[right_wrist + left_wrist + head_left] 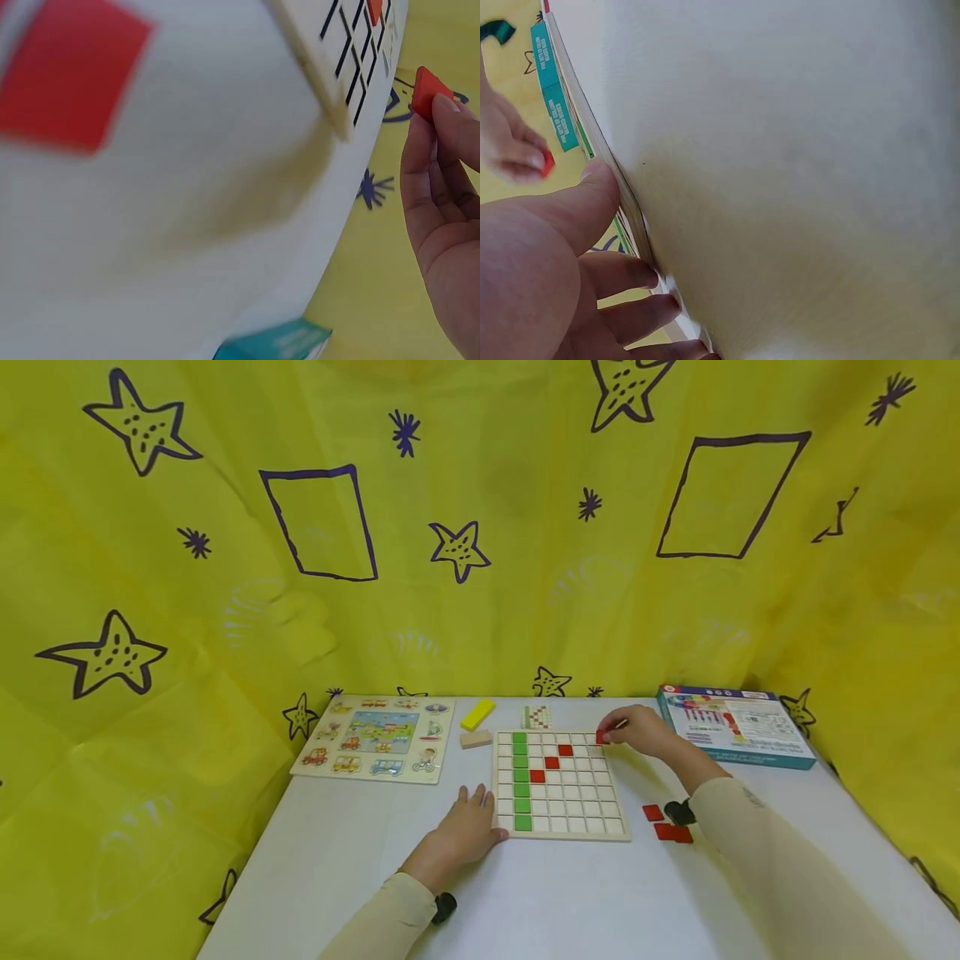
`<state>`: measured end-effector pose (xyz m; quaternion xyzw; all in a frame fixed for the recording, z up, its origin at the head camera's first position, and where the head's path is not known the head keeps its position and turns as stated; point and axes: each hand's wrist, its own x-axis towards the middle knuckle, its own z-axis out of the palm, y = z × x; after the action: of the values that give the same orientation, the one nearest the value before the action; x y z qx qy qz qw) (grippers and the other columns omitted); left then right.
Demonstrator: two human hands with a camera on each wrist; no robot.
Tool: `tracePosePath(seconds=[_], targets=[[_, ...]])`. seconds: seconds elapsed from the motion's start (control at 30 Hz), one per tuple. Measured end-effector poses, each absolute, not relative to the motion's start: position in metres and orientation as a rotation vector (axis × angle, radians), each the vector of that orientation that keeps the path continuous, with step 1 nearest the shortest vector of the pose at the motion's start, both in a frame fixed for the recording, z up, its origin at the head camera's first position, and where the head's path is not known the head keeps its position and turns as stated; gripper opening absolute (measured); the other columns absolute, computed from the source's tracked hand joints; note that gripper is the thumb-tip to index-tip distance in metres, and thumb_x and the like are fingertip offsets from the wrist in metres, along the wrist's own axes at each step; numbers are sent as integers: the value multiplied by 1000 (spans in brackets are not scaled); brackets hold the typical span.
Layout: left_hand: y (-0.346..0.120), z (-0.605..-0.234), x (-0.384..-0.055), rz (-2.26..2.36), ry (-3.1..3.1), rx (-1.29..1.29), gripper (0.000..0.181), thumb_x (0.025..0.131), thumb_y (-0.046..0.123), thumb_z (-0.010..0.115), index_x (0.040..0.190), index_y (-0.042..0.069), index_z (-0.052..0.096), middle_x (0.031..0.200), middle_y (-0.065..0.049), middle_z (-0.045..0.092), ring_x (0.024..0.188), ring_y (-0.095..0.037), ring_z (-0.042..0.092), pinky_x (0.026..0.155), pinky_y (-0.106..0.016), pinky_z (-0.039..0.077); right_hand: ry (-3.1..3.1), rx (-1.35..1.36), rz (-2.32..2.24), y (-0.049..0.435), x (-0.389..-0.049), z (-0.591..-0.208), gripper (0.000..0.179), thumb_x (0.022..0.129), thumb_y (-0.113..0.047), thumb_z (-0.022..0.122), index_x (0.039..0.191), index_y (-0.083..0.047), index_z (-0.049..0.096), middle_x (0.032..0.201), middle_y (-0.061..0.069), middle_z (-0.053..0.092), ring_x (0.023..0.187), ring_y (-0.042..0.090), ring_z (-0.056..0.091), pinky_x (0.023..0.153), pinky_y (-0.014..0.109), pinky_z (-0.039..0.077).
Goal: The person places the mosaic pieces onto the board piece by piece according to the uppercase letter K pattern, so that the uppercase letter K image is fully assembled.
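Note:
A wooden grid board [564, 837] lies on the white table. Green square tiles [521, 775] fill its second column, and three red tiles [552, 763] run diagonally up from that column. Over the top right corner of the grid, my right hand [639, 732] pinches a red square tile [427, 91] between thumb and fingers. My left hand [467, 828] rests at the board's lower left corner, fingers extended, the thumb [600, 196] against its edge. A small pattern card [536, 717] with green and red squares sits just behind the board.
Several loose red tiles [672, 833] lie right of the board, below my right forearm. A vehicle picture puzzle [318, 768] is at the back left, beside a yellow block [477, 715] and a plain wooden block [476, 740]. A teal box [738, 727] occupies the back right.

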<state>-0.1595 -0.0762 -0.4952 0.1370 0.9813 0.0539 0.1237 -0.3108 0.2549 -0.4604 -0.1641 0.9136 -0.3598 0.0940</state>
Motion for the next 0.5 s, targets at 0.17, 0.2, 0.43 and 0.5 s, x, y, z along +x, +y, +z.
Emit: tracePosePath(seconds=[0.17,0.2,0.43,0.5], targets=[[-74,-495,-161,169,2856,397,73,100,47,57,151,-4,41,158,-21,35,147,-42,27,120,-48,26,2702,-434,-1046,228,-337,-463,12,95,-8,70,104,-4,75,101,9,71,92,26,62,77,36,54],[-74,-495,-160,172,2854,393,73,100,47,58,151,-3,41,159,-21,34,147,-42,27,120,-47,26,2700,-430,-1036,226,-340,-464,11,95,-7,70,104,-4,75,101,9,71,92,27,61,77,36,53],[-73,-490,-157,156,2860,385,73,99,46,59,150,-4,42,158,-21,36,146,-43,29,119,-47,28,2663,-455,-991,216,-352,-478,8,93,-5,71,98,-3,76,95,7,72,89,25,58,80,36,50],[-74,-489,-157,145,2864,379,73,99,46,59,150,-4,42,157,-21,36,146,-43,29,118,-47,29,2670,-469,-981,214,-353,-481,8,93,-6,71,98,-3,76,94,7,73,89,25,58,81,37,50]])
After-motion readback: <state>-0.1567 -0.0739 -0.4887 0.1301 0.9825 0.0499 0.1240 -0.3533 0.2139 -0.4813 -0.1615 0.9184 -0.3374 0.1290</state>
